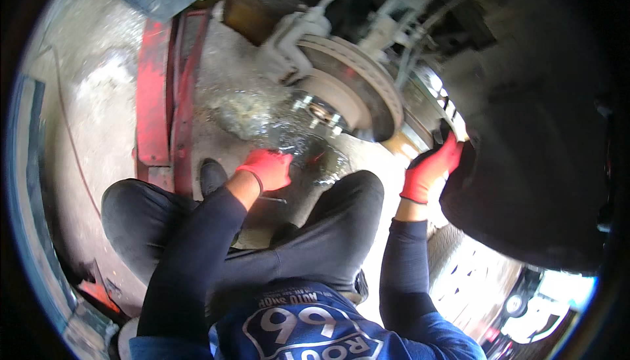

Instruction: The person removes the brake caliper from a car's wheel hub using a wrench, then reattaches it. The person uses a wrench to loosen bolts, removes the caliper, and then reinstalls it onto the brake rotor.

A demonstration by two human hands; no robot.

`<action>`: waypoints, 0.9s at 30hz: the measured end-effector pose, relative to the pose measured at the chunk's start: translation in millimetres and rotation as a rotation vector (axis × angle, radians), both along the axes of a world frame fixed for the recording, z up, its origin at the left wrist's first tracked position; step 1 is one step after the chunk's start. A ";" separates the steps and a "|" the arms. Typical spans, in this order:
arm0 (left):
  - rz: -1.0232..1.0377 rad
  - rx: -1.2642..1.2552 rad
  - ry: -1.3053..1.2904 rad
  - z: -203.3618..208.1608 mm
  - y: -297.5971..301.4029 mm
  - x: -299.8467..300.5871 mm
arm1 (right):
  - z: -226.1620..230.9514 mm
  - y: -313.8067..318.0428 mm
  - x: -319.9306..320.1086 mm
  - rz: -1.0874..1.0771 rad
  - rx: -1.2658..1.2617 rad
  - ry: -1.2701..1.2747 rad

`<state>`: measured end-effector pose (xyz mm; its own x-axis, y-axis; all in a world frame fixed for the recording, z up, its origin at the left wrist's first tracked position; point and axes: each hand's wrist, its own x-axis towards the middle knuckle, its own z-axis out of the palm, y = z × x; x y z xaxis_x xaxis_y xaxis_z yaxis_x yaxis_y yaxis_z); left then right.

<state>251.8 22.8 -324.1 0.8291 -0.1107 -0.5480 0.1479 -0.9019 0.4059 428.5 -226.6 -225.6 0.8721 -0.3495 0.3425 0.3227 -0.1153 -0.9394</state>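
Observation:
My left hand, in a red glove, is closed in a fist in front of the brake disc. Just below it shows the end of a thin metal rod; whether the fist holds it is unclear. Wheel studs stand out from the hub, and a grey caliper sits on the disc's left side. My right hand, also gloved in red, is raised beside the edge of a large black plastic panel. Its fingers reach upward, partly dark and blurred, with no held thing visible.
A red steel beam lies on the floor to the left. Wet, dark concrete lies under the hub. My bent legs are close below my left hand. A tyre lies at the right, and hoses run behind the disc.

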 end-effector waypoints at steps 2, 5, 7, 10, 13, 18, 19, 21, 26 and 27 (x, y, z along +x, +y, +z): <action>0.149 -0.394 -0.431 59.5 -49.4 19.2 | -63.3 -53.4 9.5 -0.015 -0.305 0.355; 0.088 -0.637 -0.512 134.3 -108.0 27.7 | -114.0 -81.5 19.0 0.101 -0.469 0.554; 0.026 -0.695 -0.566 148.5 -135.4 31.2 | -122.2 -75.5 21.7 0.123 -0.771 0.648; -0.003 -0.700 -0.609 143.3 -151.4 41.3 | -124.0 -56.6 25.2 0.269 -1.213 0.531; -0.056 -0.625 -0.579 144.3 -155.9 49.2 | -110.8 -48.4 8.9 0.172 -1.322 0.639; -0.051 -0.607 -0.531 141.8 -152.4 39.4 | -101.6 -32.0 2.3 0.226 -1.559 0.606; -0.042 -0.595 -0.534 139.0 -152.8 36.6 | -99.3 -27.9 1.5 0.254 -1.563 0.589; -0.014 -0.562 -0.617 125.9 -159.4 31.5 | -94.0 -25.3 0.9 0.273 -1.615 0.563; 0.328 -0.852 -0.412 116.5 -154.7 22.1 | -88.2 -10.0 0.8 0.338 -1.705 0.430; 0.436 -0.969 -0.328 109.9 -154.0 18.4 | -87.0 -5.7 -1.1 0.333 -1.726 0.462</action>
